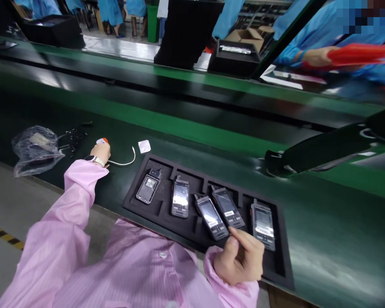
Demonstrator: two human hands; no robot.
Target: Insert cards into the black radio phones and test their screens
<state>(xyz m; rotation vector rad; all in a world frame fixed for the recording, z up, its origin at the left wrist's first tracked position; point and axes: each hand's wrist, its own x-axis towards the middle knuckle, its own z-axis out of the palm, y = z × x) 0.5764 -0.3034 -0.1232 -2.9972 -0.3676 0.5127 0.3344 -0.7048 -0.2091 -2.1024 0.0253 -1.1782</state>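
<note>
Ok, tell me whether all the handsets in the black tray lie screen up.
No: the leftmost handset in the black tray lies back up, its label showing.

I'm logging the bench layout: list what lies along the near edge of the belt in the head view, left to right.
Plastic bag → left hand on an orange-tipped tool → white cable → white packet → black tray with five handsets, the right hand resting on it.

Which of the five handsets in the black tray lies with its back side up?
The leftmost handset: it shows a dark back with a label, while the other four show their screens.
</note>
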